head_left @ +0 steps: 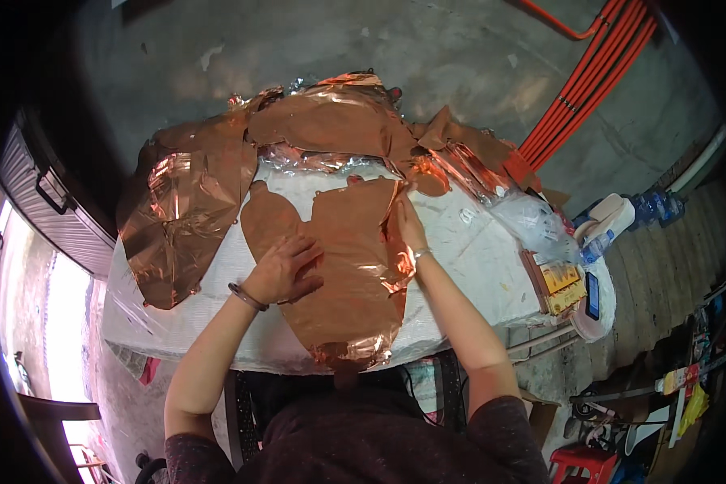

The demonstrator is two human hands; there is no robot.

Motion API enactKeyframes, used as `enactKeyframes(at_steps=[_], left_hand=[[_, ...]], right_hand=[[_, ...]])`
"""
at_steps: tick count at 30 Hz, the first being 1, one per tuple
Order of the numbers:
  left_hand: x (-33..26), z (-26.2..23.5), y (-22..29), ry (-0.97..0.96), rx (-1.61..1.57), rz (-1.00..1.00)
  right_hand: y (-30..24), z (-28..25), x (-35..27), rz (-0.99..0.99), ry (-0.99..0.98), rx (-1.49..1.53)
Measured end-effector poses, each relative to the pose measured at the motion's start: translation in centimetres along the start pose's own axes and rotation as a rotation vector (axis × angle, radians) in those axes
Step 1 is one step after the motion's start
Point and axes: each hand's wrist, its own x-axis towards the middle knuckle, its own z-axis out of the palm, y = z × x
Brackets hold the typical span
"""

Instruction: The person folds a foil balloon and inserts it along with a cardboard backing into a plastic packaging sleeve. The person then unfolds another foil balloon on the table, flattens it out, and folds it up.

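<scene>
A shiny copper foil balloon (343, 266), flat and creased, lies on the white-covered counter (476, 258). Left hand (285, 270) presses it, fingers spread; right hand (409, 227) fingers pinch its edge, fingertips hidden.

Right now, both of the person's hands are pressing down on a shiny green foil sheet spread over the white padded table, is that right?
Not quite: the foil sheet is copper-coloured, not green. The head view shows the left hand flat on it and the right hand at its right edge, over the white padded table.
</scene>
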Motion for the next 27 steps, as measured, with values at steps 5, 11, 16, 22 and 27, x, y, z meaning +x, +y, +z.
enactKeyframes(at_steps=[5,11,16,22,27], left_hand=[[0.7,-0.5,0.5,-0.049,-0.014,-0.007],[0.4,0.1,0.0,-0.028,-0.051,-0.013],[0.8,0.0,0.2,-0.096,-0.079,-0.045],[0.3,0.3,-0.3,-0.053,-0.014,-0.011],[0.7,-0.2,0.2,-0.078,-0.077,-0.05]], right_hand=[[-4.1,4.0,-0.3,-0.284,0.231,-0.502],[-3.8,5.1,-0.2,-0.283,0.158,-0.882],[-2.8,2.9,1.8,-0.298,0.202,-0.715],[-2.9,3.4,1.7,-0.44,0.097,-0.585],[-2.6,3.9,1.5,-0.326,-0.002,-0.918]])
